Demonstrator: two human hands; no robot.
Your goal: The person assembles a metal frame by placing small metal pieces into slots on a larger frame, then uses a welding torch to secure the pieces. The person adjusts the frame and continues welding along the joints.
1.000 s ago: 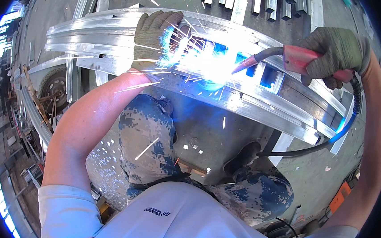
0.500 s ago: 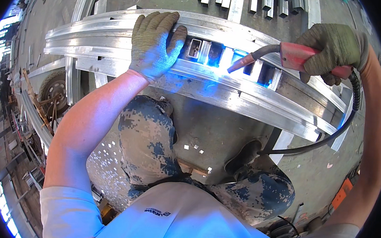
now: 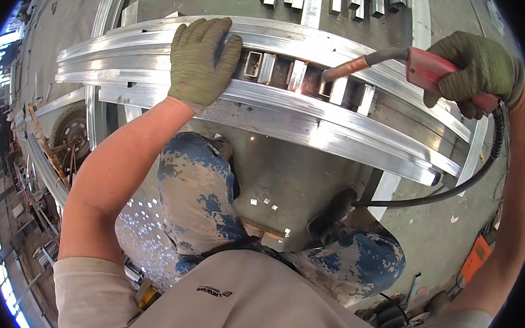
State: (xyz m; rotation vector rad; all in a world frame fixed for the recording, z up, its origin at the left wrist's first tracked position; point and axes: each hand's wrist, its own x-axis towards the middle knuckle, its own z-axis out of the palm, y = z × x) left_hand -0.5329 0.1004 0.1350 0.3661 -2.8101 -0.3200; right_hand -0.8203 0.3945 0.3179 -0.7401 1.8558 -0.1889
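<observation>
Grey floor (image 3: 280, 171) — right hand (image 3: 480, 71) grips torch (image 3: 429, 69).

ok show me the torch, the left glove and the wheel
torch (image 3: 429, 70): head view, on its red handle
left glove (image 3: 201, 63): head view, on the back of the hand
wheel (image 3: 71, 128): head view, on its rim

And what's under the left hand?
The left hand lies across the metal rails, which show on both sides of it. Short crosspieces show between the rails to its right. Whatever is directly beneath the palm is covered and can't be seen.
</observation>
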